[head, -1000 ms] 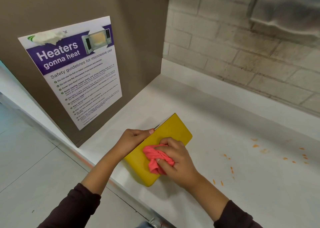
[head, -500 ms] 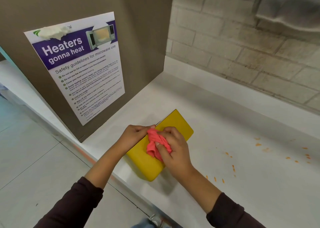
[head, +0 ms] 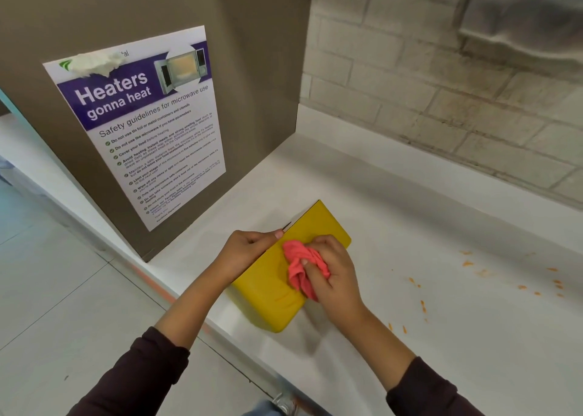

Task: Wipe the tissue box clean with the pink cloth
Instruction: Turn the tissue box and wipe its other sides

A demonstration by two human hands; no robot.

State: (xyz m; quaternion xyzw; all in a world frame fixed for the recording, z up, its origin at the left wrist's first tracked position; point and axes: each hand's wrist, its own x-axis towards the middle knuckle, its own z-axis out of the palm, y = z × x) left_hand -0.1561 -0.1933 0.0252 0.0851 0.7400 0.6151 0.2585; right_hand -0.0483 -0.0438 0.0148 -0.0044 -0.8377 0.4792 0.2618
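Note:
A yellow tissue box [head: 271, 292] lies flat on the white counter [head: 410, 220] close to its front edge. My left hand [head: 244, 250] grips the box's left long edge, fingers curled over the rim. My right hand [head: 331, 272] holds a crumpled pink cloth [head: 303, 265] bunched in its fingers and presses it onto the box's top face, near the middle. The far corner and the near end of the box show uncovered.
A tall brown panel [head: 258, 68] with a microwave safety poster [head: 142, 125] stands just left of the box. Orange crumbs [head: 536, 284] are scattered on the counter to the right. A brick wall [head: 426, 84] runs behind. The floor [head: 63, 305] drops off left of the counter edge.
My right hand slid the pink cloth up the box toward my left hand, then back a little toward the middle. My left hand kept its hold on the edge.

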